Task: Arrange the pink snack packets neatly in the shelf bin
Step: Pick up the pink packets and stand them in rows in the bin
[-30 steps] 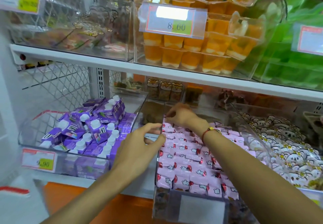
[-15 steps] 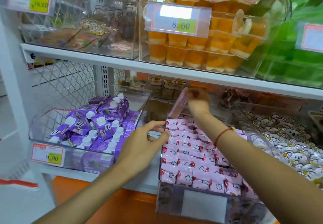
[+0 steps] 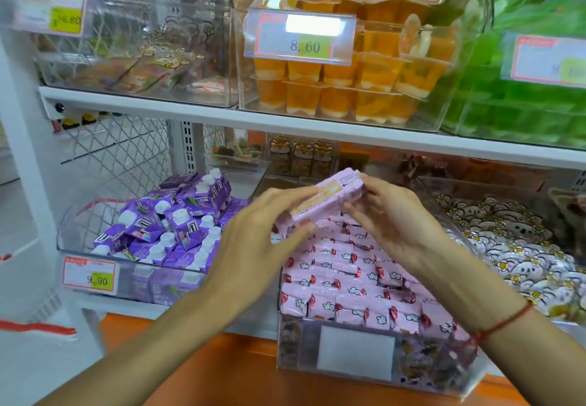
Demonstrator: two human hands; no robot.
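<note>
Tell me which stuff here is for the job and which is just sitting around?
For the job: pink packet held by left hand and right hand; pink packets in the clear bin.

Just there: purple cartons, orange jelly cups, white flower sweets, price tags.

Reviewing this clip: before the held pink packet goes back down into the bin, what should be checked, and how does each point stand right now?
1. Pink packet gripped at both ends by left hand and right hand: ok.
2. Packet lifted clear of the rows: ok.
3. Packet faces like the rows: not ok, its printed back shows.
4. Free slot in the clear bin: cannot tell, hands hide the rear.
5. Front rows of pink packets tidy: ok.
</note>
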